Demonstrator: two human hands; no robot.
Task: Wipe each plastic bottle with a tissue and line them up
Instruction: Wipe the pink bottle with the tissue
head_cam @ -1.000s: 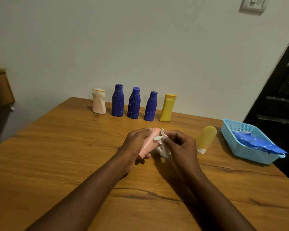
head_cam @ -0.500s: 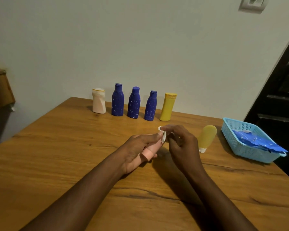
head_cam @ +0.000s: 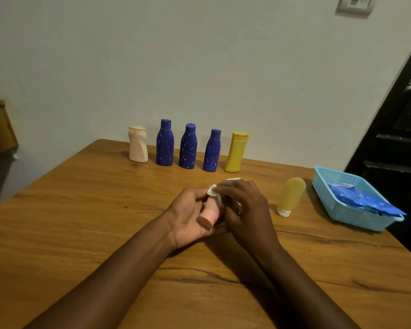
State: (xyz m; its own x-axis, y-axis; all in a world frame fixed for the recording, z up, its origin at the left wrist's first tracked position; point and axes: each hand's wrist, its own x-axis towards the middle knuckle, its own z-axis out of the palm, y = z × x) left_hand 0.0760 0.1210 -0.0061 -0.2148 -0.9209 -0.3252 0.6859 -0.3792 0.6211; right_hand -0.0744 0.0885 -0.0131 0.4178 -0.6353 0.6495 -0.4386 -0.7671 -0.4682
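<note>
Left hand (head_cam: 190,214) grips the pink bottle (head_cam: 208,216) (cap nearest); right hand (head_cam: 244,205) pinches the tissue (head_cam: 212,189) against it.

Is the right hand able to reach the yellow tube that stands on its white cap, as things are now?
Probably yes. The yellow tube stands just to the right of the right hand, with only bare table between them. But that hand pinches the tissue, so it is not free.
</note>
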